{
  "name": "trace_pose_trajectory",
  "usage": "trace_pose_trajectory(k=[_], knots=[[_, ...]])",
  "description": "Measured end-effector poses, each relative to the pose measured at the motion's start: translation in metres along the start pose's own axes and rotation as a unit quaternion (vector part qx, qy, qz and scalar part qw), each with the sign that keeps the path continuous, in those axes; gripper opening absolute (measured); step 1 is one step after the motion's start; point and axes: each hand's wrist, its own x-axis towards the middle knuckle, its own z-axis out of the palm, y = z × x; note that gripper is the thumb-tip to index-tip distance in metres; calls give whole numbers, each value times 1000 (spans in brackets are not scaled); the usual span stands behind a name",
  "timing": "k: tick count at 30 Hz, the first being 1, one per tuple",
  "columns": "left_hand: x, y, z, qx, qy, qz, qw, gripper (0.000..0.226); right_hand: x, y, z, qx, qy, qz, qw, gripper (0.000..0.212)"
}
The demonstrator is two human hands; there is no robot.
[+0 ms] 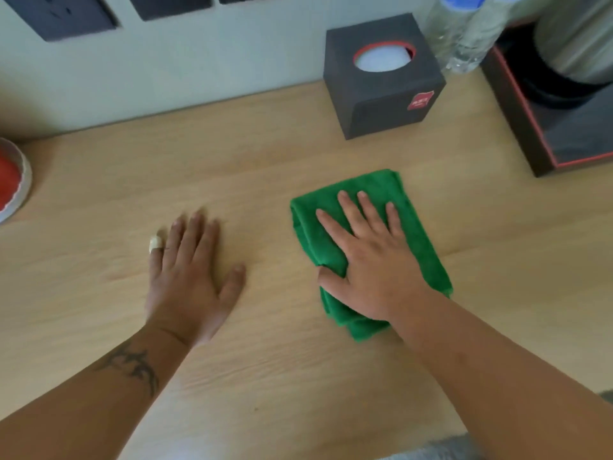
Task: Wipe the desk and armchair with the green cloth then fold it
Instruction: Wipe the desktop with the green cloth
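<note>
The green cloth (pixel 419 234), folded into a thick pad, lies on the light wooden desk (pixel 265 161) right of centre. My right hand (pixel 368 260) presses flat on top of it, fingers spread and the thumb tucked against its left edge. My left hand (pixel 189 273) rests flat on the bare desk to the left of the cloth, fingers apart, holding nothing; a plaster wraps its little finger. The armchair is not in view.
A dark tissue box (pixel 384 104) stands at the back of the desk. Two clear water bottles (pixel 464 31) and a dark red-edged tray (pixel 544 134) with a kettle sit at the back right. A red-lidded container (pixel 10 180) is at the left edge. Wall sockets (pixel 63 14) are above.
</note>
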Motion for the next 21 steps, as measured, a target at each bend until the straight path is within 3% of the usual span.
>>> trace_pose_trajectory(k=[5,9,11,13,16,19,21], knots=[[1,2,-1,5,6,-2,1000,82,-17,114,-23,-1,6,243,970,91],[1,3,1,9,6,-2,1000,83,9,88,-26,32,14,333,942,93],[1,2,2,5,6,-3,1000,83,31,43,-21,18,16,269,963,92],[1,2,1,11,1,-3,1000,83,51,-7,-16,6,3,131,991,89],[1,0,1,11,-1,-6,1000,84,67,-51,-13,-14,-30,-44,998,87],[2,0,2,11,-10,-6,1000,83,55,-30,-12,-43,-49,-103,993,85],[2,1,2,8,-16,-8,1000,84,31,2,-11,-44,-42,-56,997,85]])
